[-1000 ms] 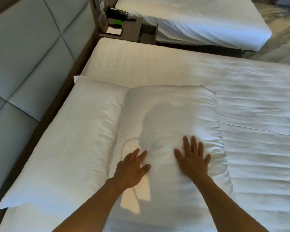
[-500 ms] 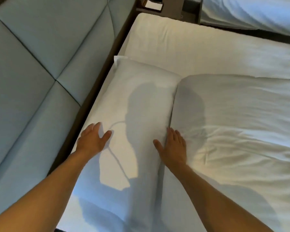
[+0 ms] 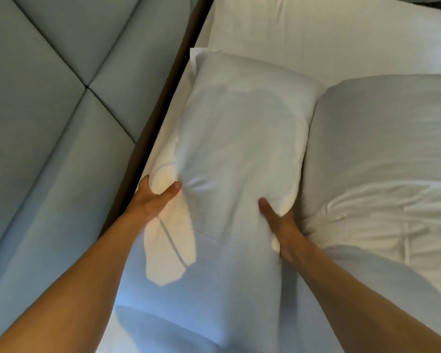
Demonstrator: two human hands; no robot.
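Fingers (image 3: pixel 145 181) first: on the left hand (image 3: pixel 152 203) they curl round the long edge of the white pillow (image 3: pixel 239 149), with the thumb pressed in on top and pinching a bulge of it. The right hand (image 3: pixel 285 226) does the same on the opposite edge, thumb dug into the cover and the other fingers out of sight beneath. Both hands grip the pillow partway along its sides. It lies lengthwise on the bed (image 3: pixel 316 34), its near end running under my forearms.

My first worry is the grip itself. The creases fanning from the left thumb suggest I may have more cover than filling. If I lift like this, the case could slide and the ends sag.

To the right, the pillow's edge touches the second pillow (image 3: pixel 392 154). Any sideways drag would likely rumple that one or pull it along.

To the left, the edge sits just beside the dark gap (image 3: pixel 161 110) in front of the padded headboard (image 3: pixel 61 123). A careless push that way could tip a side down into it.

At the far corner a loose flap (image 3: pixel 196 53) of the cover sticks out, and it could fold under if I shove the pillow forward.
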